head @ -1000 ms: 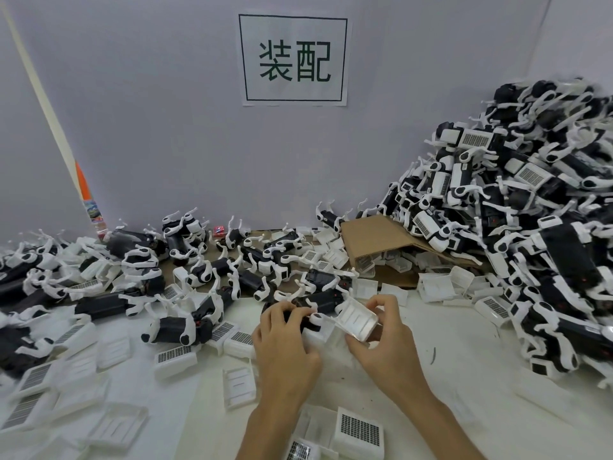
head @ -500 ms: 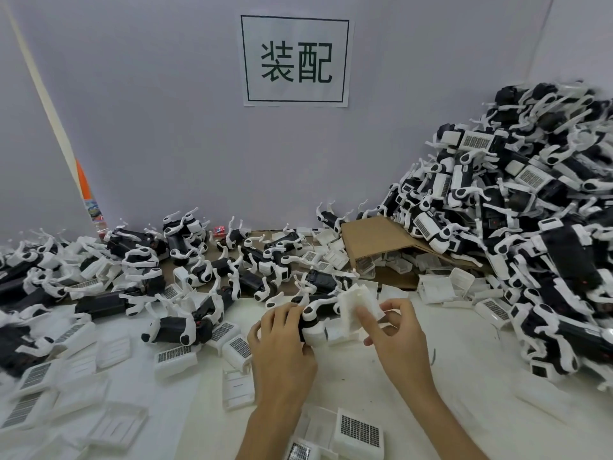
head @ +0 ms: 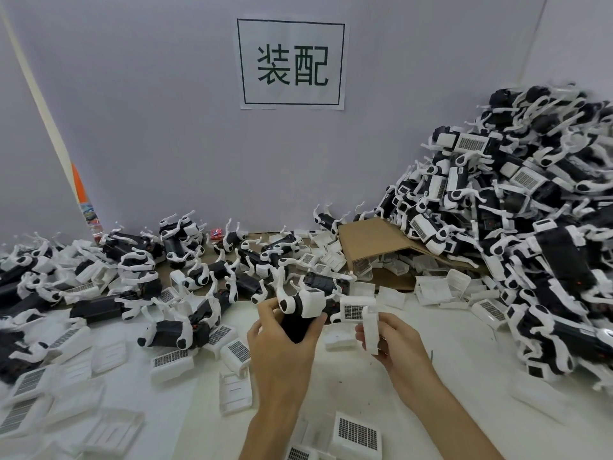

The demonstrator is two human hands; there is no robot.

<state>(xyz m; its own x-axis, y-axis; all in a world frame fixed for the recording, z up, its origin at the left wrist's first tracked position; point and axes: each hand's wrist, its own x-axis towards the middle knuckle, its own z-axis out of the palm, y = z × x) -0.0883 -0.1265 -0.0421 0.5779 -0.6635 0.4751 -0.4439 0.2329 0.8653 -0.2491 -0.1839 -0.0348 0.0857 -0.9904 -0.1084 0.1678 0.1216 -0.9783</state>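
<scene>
My left hand [head: 282, 346] grips a black-and-white toy robot dog [head: 300, 310] by its black body, lifted above the white table, legs pointing up. A white cover sits over the dog's upper end. My right hand [head: 394, 343] pinches a white plastic cover piece [head: 371, 328] edge-on, just right of the dog and apart from it.
A tall heap of assembled black-and-white robot dogs [head: 517, 234] fills the right side. More dogs [head: 172, 333] and white grille covers [head: 356, 436] lie scattered left and near the front edge. A brown cardboard flap [head: 371, 237] lies at the back. A paper sign [head: 292, 63] hangs on the wall.
My left hand has lifted the robot dog off the table and turned it upright. My right hand has drawn the white cover piece down and to the right, away from the dog.
</scene>
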